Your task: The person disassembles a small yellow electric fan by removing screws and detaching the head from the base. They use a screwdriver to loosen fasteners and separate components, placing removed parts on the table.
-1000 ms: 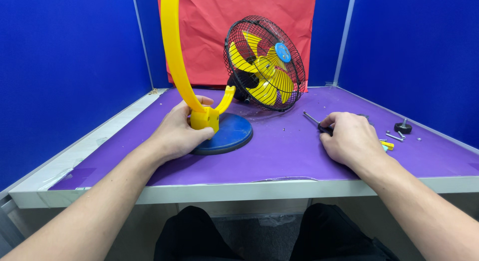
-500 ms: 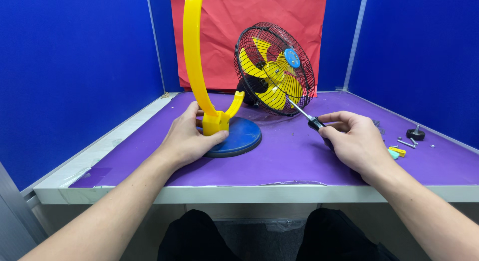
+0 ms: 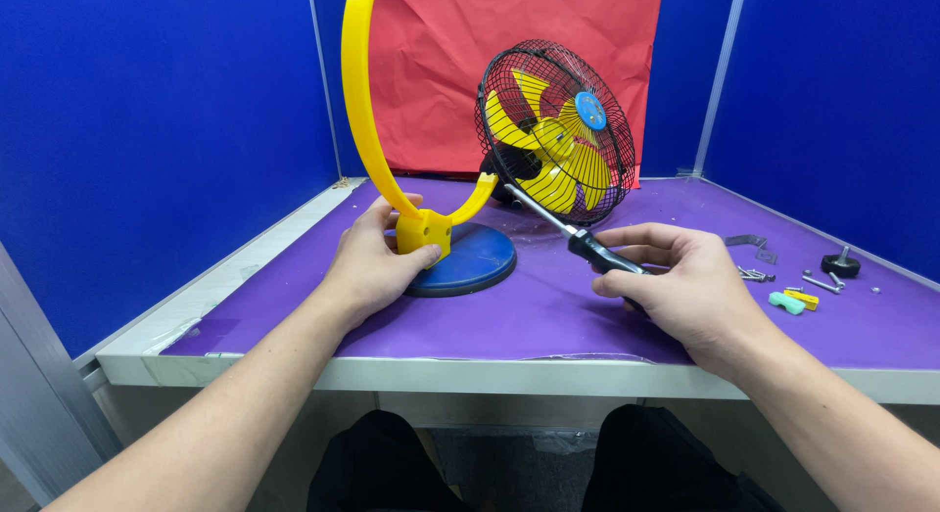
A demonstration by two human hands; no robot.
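With the left hand point(image 3: 377, 262) clasping the yellow bracket point(image 3: 423, 230) on the blue base point(image 3: 470, 260) mid-bench and the right hand point(image 3: 676, 282) gripping the screwdriver point(image 3: 578, 240), I'd keep that bracket braced firmly and seat the tip squarely before turning.

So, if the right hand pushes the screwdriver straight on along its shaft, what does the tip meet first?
Probably the fan head: the screwdriver in the right hand points up-left at its black grille's lower edge, though depth is unclear.
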